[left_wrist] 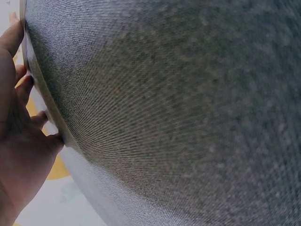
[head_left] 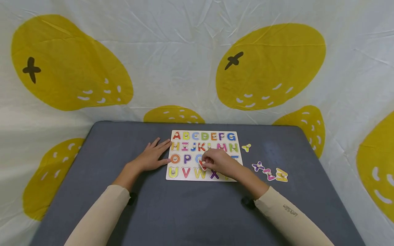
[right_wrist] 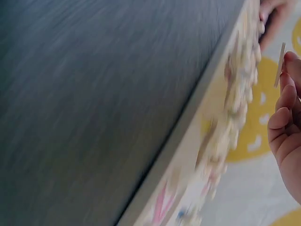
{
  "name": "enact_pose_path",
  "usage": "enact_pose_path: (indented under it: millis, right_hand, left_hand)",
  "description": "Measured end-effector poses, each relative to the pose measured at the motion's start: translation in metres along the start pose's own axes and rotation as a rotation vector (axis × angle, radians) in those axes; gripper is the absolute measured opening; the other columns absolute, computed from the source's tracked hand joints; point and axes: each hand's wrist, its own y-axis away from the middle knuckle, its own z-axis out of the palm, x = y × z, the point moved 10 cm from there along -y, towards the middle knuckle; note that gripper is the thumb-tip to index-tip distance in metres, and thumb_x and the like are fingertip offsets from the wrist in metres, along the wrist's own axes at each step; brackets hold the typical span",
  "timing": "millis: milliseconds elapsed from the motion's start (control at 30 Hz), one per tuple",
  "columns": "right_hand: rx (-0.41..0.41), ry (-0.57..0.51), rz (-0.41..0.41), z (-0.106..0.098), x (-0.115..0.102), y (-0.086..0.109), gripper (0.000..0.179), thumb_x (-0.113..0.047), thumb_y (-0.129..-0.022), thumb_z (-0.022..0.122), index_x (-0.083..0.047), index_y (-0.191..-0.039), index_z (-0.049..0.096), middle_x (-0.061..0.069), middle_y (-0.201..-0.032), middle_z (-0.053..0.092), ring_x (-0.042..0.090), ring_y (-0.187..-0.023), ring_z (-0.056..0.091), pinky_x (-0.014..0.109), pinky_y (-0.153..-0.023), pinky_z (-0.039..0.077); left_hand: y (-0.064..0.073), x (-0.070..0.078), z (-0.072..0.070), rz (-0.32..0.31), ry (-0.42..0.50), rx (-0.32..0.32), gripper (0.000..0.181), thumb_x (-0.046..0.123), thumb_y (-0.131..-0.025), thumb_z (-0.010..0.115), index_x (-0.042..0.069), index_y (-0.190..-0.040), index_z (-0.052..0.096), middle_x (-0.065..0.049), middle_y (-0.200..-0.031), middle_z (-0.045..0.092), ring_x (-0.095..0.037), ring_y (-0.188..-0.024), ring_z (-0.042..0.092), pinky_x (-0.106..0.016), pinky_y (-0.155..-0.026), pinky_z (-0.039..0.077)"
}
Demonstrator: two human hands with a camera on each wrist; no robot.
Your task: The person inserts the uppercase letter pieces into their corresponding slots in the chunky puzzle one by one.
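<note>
A wooden alphabet puzzle board (head_left: 191,176) lies on the table, many of its colored letters bearing small knobs. My right hand (head_left: 222,163) is over the board's lower middle, pinching a red letter piece (head_left: 202,165) that looks like a V, lifted off the board. Edge-on, the thin piece (right_wrist: 280,66) shows at the fingertips in the right wrist view. My left hand (head_left: 150,157) lies with spread fingers at the board's left edge, fingertips touching it. The right hand and forearm cover part of the lower letter rows.
Right of the board lie loose letter pieces: a yellow Y (head_left: 246,147), a purple X (head_left: 258,166), a pink Z (head_left: 269,174) and a yellow W (head_left: 281,175). Dark grey cloth covers the table (head_left: 191,212). A white curtain (head_left: 172,68) with yellow fruit shapes hangs behind it.
</note>
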Motion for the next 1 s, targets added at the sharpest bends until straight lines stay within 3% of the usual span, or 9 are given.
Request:
enact_pose_path:
  millis: [267,500,767,1000]
  right_hand:
    - [-0.110,0.058,-0.068,0.045,-0.026,-0.030,0.011,-0.021,-0.095,0.076,-0.014,-0.090,0.069,-0.008,-0.076,0.055,0.003,-0.069,0.048,0.020,-0.064,0.041]
    - [-0.138,0.130,-0.097,0.064,-0.039,-0.044,0.015,-0.017,-0.093,0.077,-0.012,-0.083,0.067,-0.008,-0.069,0.048,0.004,-0.064,0.044,0.019,-0.061,0.034]
    - [-0.138,0.177,-0.074,0.068,-0.043,-0.046,0.014,-0.015,-0.090,0.078,-0.012,-0.083,0.066,-0.007,-0.070,0.049,0.006,-0.063,0.044,0.020,-0.060,0.033]
    - [-0.105,0.133,-0.097,0.046,-0.035,-0.025,0.011,-0.019,-0.093,0.078,-0.011,-0.097,0.072,-0.006,-0.078,0.058,0.004,-0.070,0.050,0.020,-0.066,0.042]
  left_hand:
    - [-0.001,0.002,0.001,-0.001,-0.004,-0.002,0.080,0.050,-0.101,0.062,0.021,-0.166,0.025,-0.003,-0.173,0.024,-0.044,-0.160,0.008,-0.072,-0.123,0.010]
    - [-0.001,0.001,0.000,-0.002,-0.012,0.005,0.080,0.050,-0.101,0.063,0.021,-0.166,0.026,-0.004,-0.172,0.025,-0.044,-0.159,0.009,-0.072,-0.122,0.011]
    - [0.001,0.002,-0.003,0.003,-0.009,0.012,0.080,0.049,-0.100,0.064,0.019,-0.165,0.027,-0.005,-0.172,0.027,-0.046,-0.159,0.011,-0.073,-0.122,0.012]
    - [0.000,0.002,-0.001,0.009,-0.011,0.012,0.081,0.051,-0.101,0.063,0.019,-0.166,0.026,-0.004,-0.172,0.025,-0.046,-0.159,0.010,-0.073,-0.121,0.011]
